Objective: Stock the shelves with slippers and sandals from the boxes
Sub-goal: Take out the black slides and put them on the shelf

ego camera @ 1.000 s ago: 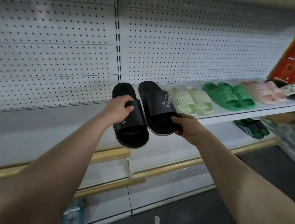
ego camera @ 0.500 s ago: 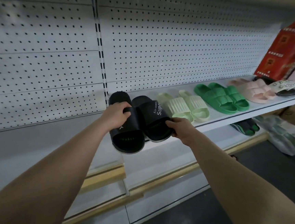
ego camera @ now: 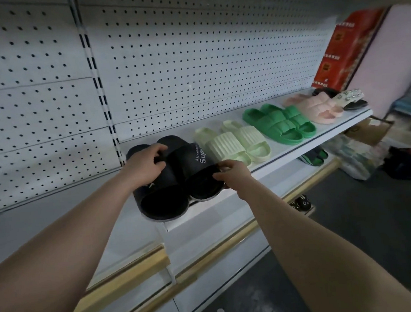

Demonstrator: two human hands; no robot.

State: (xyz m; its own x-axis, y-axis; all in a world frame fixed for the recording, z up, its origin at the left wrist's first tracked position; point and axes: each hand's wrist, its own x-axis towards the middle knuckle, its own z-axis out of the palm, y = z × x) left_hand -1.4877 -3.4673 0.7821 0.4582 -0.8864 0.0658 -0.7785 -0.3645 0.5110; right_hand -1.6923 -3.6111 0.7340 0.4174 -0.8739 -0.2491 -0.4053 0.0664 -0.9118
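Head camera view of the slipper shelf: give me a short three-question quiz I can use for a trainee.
1. True or false: the left hand and the right hand each hold one of the black slippers.
2. Put these in order from the black slippers outward: pink pair, green pair, pale green pair.
3. Do the black slippers lie fully on the shelf?
Key: 1 true. 2 pale green pair, green pair, pink pair. 3 No, their front ends hang over the shelf's front edge.
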